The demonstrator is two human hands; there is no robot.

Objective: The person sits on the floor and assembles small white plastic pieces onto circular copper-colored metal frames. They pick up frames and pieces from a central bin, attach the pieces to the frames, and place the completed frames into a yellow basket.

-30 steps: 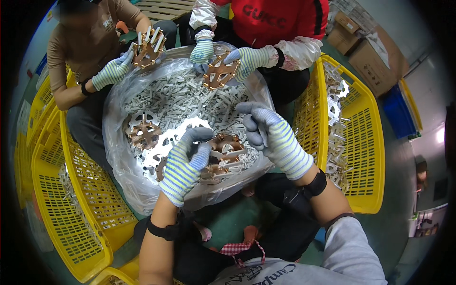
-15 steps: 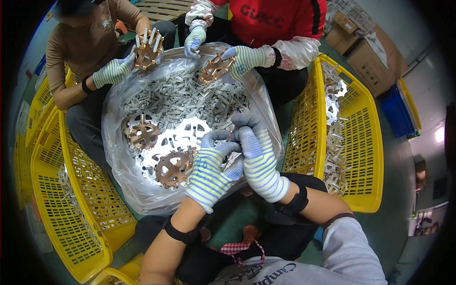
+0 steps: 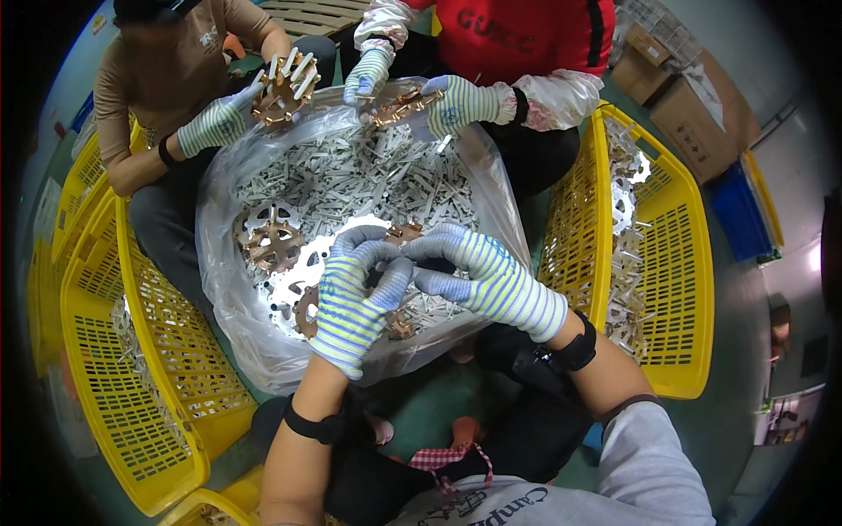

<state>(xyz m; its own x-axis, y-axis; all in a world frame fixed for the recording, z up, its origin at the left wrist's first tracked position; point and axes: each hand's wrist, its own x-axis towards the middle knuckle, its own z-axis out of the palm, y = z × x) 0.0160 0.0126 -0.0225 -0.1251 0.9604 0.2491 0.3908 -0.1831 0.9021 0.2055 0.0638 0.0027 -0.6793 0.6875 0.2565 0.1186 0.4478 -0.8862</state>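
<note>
My left hand [image 3: 355, 298], in a striped glove, is closed on a copper-coloured toothed wheel [image 3: 403, 233], whose rim shows above and below the fingers; the rest is hidden. My right hand [image 3: 500, 280], gloved alike, bends in from the right with its fingertips pinched against the left fingers. What they pinch, if anything, is hidden. Beneath both hands lies a large clear plastic bag [image 3: 232, 337] full of small grey metal strips [image 3: 351, 180]. Silver toothed wheels [image 3: 298, 282] and another copper-coloured wheel [image 3: 274, 245] rest on the strips.
Across the bag, two people in striped gloves hold copper-coloured wheels [image 3: 285, 92] [image 3: 405, 107], one with strips standing out of it. Yellow perforated crates [image 3: 662, 307] [image 3: 132, 386] with metal parts flank the bag. Cardboard boxes [image 3: 702, 118] and a blue bin [image 3: 741, 210] stand at right.
My left hand has shifted left and up, and my right hand has swung flatter and outward. More of the copper-coloured wheel shows between them. The person in red has brought both hands nearer their wheel.
</note>
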